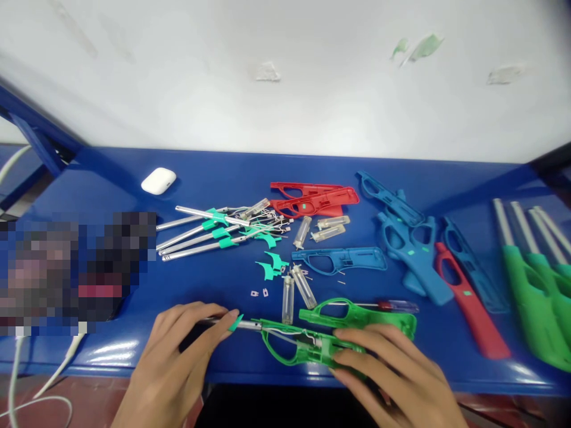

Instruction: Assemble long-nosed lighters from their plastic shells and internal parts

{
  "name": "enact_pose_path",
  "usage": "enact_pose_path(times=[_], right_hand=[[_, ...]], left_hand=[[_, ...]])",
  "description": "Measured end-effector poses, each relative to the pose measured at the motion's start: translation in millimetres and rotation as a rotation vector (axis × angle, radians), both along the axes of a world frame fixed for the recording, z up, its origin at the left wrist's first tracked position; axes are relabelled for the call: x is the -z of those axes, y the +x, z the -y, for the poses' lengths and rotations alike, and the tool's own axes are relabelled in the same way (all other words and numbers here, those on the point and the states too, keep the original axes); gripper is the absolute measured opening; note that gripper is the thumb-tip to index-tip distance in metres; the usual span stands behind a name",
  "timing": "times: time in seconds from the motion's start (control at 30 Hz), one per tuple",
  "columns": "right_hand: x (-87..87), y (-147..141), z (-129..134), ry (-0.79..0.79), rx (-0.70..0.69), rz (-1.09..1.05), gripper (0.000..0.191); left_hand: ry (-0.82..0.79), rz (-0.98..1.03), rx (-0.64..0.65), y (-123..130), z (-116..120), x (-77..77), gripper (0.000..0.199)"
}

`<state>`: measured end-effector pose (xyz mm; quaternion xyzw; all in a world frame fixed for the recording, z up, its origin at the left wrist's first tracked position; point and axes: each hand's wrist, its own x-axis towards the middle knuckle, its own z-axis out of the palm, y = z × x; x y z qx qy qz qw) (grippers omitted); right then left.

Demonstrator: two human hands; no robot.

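My left hand [185,342] is closed in a pinch around a metal lighter tube [250,325] with a teal collar [236,323]. The tube lies at the narrow end of an open green lighter shell half [328,352], and thin white wires run from it into the shell. My right hand [392,371] grips the wide end of that shell, its fingers covering part of the inside. Just beyond lies the other green shell half [357,315], near the right fingers. A screwdriver [399,306] rests partly behind it. Clear fuel tanks [288,300] stand close by.
Metal tubes with teal collars [196,246] are piled left of centre. Teal triggers [270,267], red shells [312,199] and blue shells [343,260] lie beyond my hands. Green lighters [520,291] sit far right. A white case [159,181] and blurred cabled devices [116,261] are left.
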<state>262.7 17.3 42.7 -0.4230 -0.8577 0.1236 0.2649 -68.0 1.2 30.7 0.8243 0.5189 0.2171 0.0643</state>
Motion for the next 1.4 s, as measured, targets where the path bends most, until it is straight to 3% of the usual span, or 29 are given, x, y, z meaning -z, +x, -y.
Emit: enact_pose_path(times=[0.27, 0.5, 0.77, 1.03, 1.4], right_hand=[[1.2, -1.4, 1.6, 0.007, 0.024, -0.006, 0.02], [0.1, -1.4, 0.9, -0.006, 0.029, -0.025, 0.021], [0.4, -2.2, 1.4, -0.002, 0.025, -0.009, 0.022], [1.5, -7.7, 10.9, 0.085, 0.133, -0.019, 0.019], [4.6, -33.5, 1.8, -0.008, 0.184, -0.088, 0.011]], left_hand=[[-0.05, 0.047, -0.069, 8.5, -2.4, -3.3, 0.016], [-0.07, 0.044, -0.059, 9.4, -2.7, -2.6, 0.042], [-0.069, 0.045, 0.001, 6.5, -5.1, -0.1, 0.034], [-0.043, -0.024, 0.028, 0.0, -2.2, 5.7, 0.045], [-0.044, 0.007, 0.032, -2.0, -0.1, 14.5, 0.037]])
